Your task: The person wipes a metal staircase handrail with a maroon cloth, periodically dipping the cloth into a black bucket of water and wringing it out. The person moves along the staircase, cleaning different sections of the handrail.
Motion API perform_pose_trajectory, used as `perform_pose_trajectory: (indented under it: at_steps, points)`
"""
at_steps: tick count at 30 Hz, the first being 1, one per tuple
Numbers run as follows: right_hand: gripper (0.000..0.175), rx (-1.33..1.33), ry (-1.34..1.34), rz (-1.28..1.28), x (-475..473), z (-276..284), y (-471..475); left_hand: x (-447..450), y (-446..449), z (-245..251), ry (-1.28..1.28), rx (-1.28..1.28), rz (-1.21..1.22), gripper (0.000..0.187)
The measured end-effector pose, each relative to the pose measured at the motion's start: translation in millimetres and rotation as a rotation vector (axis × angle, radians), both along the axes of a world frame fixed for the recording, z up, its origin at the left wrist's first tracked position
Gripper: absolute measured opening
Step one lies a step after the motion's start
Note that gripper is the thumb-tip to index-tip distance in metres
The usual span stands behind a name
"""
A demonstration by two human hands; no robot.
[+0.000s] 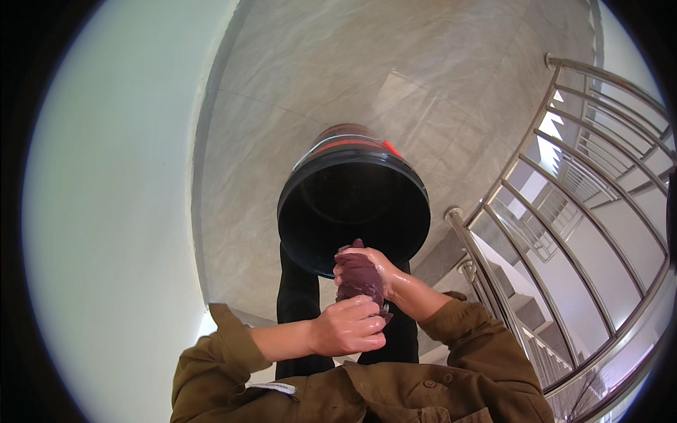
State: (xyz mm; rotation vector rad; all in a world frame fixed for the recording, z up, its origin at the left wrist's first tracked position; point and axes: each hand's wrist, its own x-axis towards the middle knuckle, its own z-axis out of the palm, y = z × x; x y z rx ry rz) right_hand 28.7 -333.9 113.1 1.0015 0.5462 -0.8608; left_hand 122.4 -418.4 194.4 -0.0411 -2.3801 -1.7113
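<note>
A wet, dark maroon cloth (360, 277), bunched and twisted, is held between my two hands. My left hand (334, 328) grips its lower end, close to my body. Around its upper end, near the rim of a black bucket, my right hand (373, 264) is closed. The black plastic bucket (285, 211) with red bands and a wire handle stands on the floor in front of my legs, its dark mouth facing me. What is inside the bucket is too dark to tell. Both hands look wet and shiny.
Grey stone-look tiles (264, 137) cover the landing floor. A pale wall (116, 201) with a grey skirting runs along the left. At the right, a stainless-steel railing (560, 193) guards a stairwell with steps below.
</note>
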Motion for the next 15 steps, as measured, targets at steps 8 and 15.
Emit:
perform_pose_trajectory:
  at_steps: [8,15]
  points:
    - [0.032,-0.395,0.81,1.102,25.8,-34.9,-28.9,14.6,39.1,-66.0,-0.114,-0.161,-0.673,0.007]
    - [0.041,-0.47,1.121,1.413,43.6,-113.1,5.3,13.9,56.1,-106.7,-0.389,-0.064,-0.538,0.015]
